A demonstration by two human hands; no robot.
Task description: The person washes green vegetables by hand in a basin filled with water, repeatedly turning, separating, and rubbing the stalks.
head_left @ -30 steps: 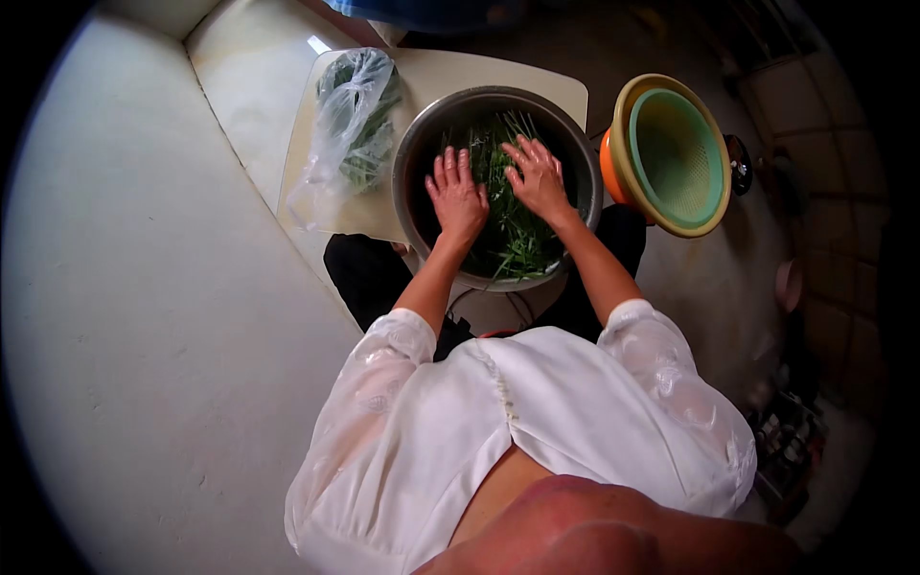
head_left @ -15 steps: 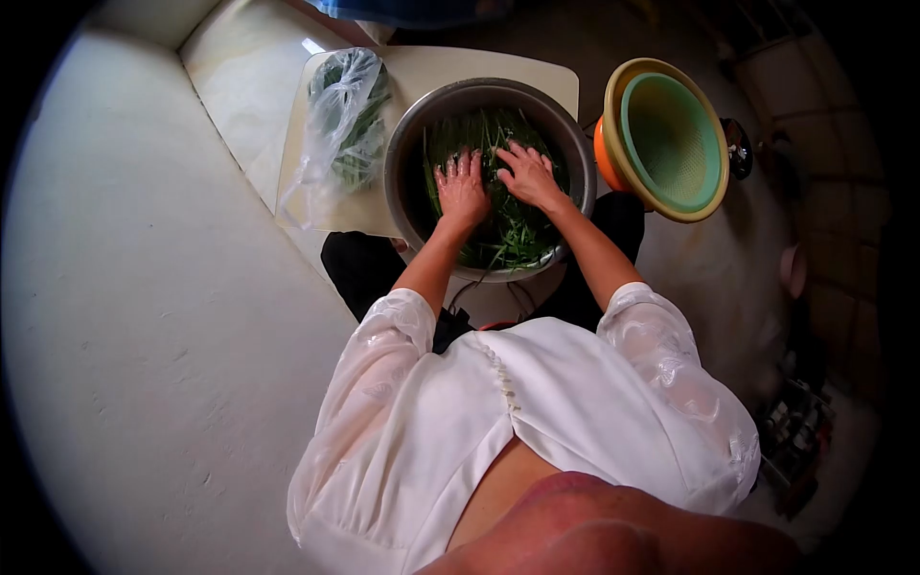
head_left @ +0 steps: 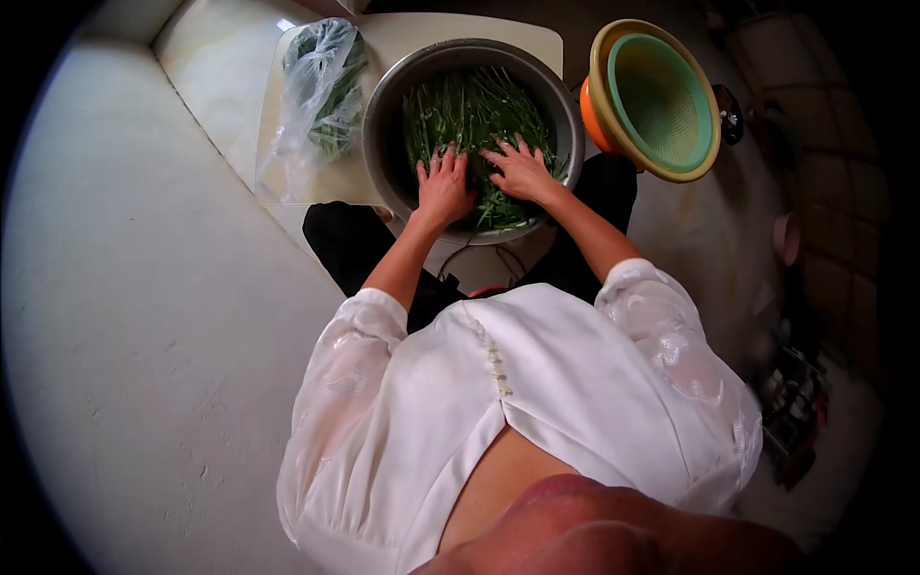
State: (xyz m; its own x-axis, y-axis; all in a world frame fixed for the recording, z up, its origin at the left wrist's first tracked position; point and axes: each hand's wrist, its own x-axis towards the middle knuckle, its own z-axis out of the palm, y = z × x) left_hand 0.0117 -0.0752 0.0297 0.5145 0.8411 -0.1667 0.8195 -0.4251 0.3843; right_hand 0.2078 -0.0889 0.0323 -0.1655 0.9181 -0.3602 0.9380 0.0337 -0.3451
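A deep metal basin holds long, thin green leafy stalks, which look wet. My left hand rests on the greens at the basin's near left, fingers spread and pointing away from me. Beside it, my right hand lies on the greens at the near right, its fingers also apart. Neither hand is closed around any stalks. Shorter leafy ends show below the right hand, near the basin's front rim.
Left of the basin, a clear plastic bag of greens lies on a pale board. To the right stand a green strainer and a yellow basin, above an orange container. A pale wall or slab fills the left.
Both hands have drawn back toward me over the greens, uncovering more stalks at the far side. The whole view has shifted, so the basin and bag sit higher in the frame.
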